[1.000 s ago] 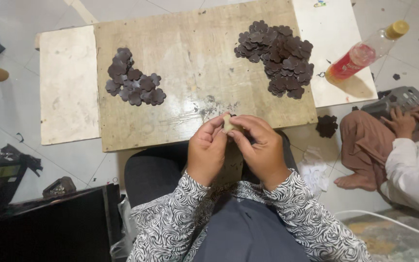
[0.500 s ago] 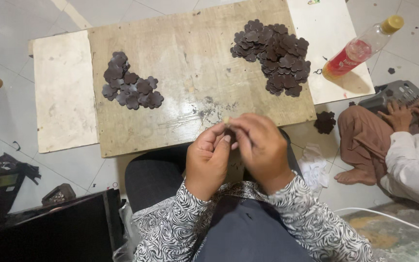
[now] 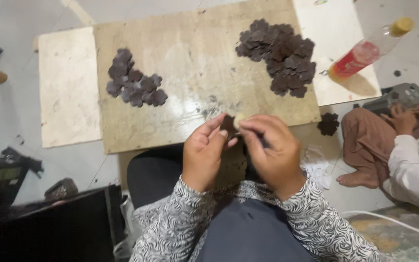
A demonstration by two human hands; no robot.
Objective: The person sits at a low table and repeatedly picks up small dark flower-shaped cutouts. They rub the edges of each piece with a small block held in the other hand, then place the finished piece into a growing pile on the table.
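Above the near edge of a worn wooden board (image 3: pixel 195 73), seen from the head camera, a person pinches a small dark brown flower-shaped piece (image 3: pixel 227 125) between both hands. The piece is flat, with a scalloped outline, and a pale, rounded bit (image 3: pixel 239 120) sits just beside it at the fingertips. It is held over the person's lap, clear of the board's surface.

The left hand (image 3: pixel 203 155) is raised with its palm turned inward, fingers curled and closed on the piece's left side. The right hand (image 3: pixel 271 153) is cupped with its back to the camera, thumb and forefinger closed on the pale bit and the piece's right edge. Both forearms wear sleeves in a black-and-white pattern.

On the board, a small heap of matching dark pieces (image 3: pixel 134 80) lies to the left, and a larger heap (image 3: pixel 280 56) lies at the far right, well apart from each other. One more dark piece (image 3: pixel 328 123) lies off the board's right corner. A clear plastic bottle of red liquid (image 3: pixel 364 51) lies tilted on a white panel (image 3: pixel 335 29) beyond. At the right edge another person sits on the floor, hands on a grey device (image 3: pixel 397 96).
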